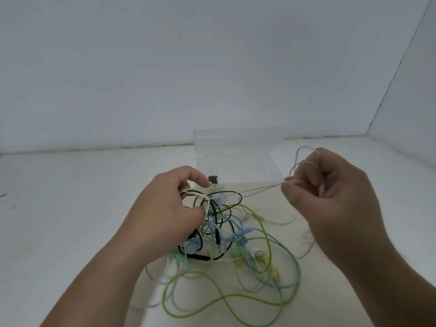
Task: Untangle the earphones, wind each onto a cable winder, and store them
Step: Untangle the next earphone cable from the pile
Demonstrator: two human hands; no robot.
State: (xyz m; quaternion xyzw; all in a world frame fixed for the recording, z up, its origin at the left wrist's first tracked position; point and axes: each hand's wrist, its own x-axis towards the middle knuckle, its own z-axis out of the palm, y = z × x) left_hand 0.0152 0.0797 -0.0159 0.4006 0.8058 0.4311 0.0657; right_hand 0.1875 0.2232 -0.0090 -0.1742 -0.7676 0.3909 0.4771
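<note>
Early stage.
- Tangle (226, 244) in lower centre, on table (70, 208), mostly knotted.
- Left hand (165, 208) grips top of tangle.
- Right hand (330, 197) pinches white cable (259, 191), taut between hands.
- Nothing wound or stored yet.
- Clear box (236, 159) behind, centre.
- Winders not identifiable.

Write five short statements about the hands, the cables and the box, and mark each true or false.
1. The right hand pinches a pale cable stretched out from the tangle. True.
2. The left hand is open and touches nothing. False: it grips cables at the top of the tangle.
3. A clear box stands behind the tangle. True.
4. Every cable is black. False: green, blue, pale and black ones show.
5. The green cable is wound on a winder. False: it lies in loose loops on the table.
</note>
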